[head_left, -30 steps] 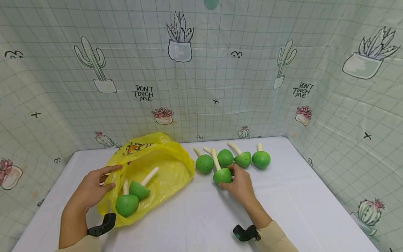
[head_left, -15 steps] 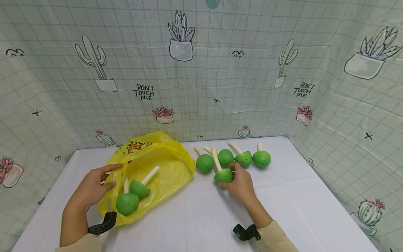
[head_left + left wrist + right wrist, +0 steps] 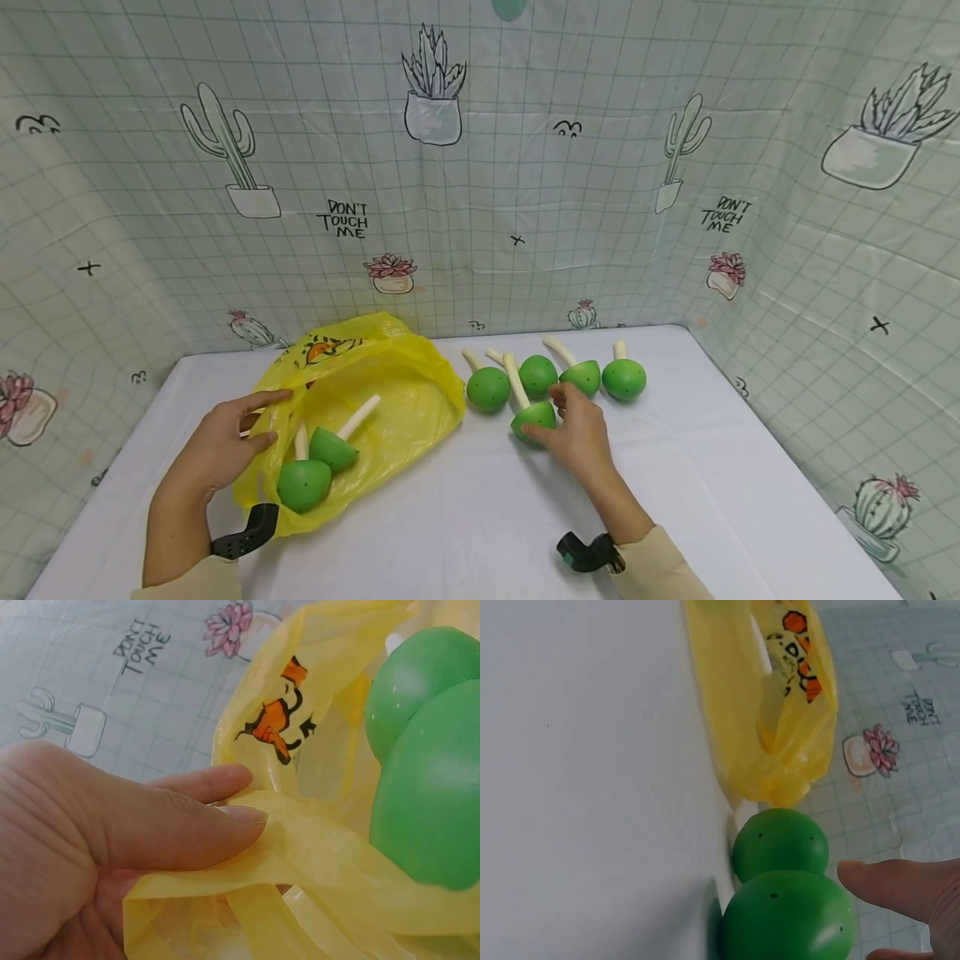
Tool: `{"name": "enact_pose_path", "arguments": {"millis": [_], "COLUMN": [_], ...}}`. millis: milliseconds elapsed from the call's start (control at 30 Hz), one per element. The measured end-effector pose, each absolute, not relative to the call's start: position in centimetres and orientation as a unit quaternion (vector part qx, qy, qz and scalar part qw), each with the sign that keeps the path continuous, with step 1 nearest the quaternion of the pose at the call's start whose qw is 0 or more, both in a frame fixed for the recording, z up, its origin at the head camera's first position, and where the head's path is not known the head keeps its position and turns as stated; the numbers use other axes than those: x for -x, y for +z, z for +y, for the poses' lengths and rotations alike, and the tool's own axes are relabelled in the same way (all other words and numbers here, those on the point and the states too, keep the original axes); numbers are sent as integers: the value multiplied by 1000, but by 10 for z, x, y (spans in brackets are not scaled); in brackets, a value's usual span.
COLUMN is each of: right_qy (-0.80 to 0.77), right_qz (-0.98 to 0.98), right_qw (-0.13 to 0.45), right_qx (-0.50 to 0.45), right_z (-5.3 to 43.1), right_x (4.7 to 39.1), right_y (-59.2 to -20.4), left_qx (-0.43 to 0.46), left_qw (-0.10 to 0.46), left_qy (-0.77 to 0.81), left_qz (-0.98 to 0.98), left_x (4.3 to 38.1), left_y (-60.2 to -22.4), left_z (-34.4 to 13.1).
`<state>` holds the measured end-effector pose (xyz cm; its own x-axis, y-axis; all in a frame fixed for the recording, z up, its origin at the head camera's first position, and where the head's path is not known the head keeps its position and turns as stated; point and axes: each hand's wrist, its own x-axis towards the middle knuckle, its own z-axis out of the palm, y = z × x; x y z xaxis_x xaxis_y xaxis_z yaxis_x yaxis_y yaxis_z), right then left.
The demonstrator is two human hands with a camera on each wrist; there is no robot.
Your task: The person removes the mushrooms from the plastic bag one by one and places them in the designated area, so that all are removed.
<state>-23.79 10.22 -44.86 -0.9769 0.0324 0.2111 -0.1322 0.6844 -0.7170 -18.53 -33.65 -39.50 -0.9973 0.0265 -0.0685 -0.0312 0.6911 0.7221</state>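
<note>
In the head view, a yellow plastic bag [image 3: 405, 417] lies at the left with its mouth spread, and two green toy mushrooms [image 3: 303, 486] with pale stems lie inside it. My left hand [image 3: 225, 442] pinches the rim of the bag; the left wrist view shows the thumb [image 3: 240, 825] over the film. Another green toy mushroom [image 3: 531, 419] stands on its cap on the table, stem tilted upward. My right hand [image 3: 581, 433] is beside that cap, its thumb at the near side and its index finger raised off it. In the right wrist view the fingertip [image 3: 851, 871] is apart from the green caps.
Behind the nearest mushroom, several more green toy mushrooms [image 3: 624, 380] lie in a row at the back of the white-covered table [image 3: 465, 517]. A patterned cloth [image 3: 480, 167] with a cactus print hangs behind and at both sides.
My right hand's index finger has lifted off the green cap, and the hand has loosened and shifted slightly right. The mushroom stays in place. The left hand still holds the bag.
</note>
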Motion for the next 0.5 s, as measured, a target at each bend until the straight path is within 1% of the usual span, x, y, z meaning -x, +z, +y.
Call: {"name": "enact_pose_path", "arguments": {"millis": [500], "right_qy": [429], "right_qz": [-889], "right_qw": [144], "right_qx": [-63], "right_z": [82], "right_x": [232], "right_y": [-440], "left_qx": [-2], "left_qw": [36], "left_qy": [394], "left_qz": [918], "left_x": [186], "left_y": [-396], "left_z": [-337]}}
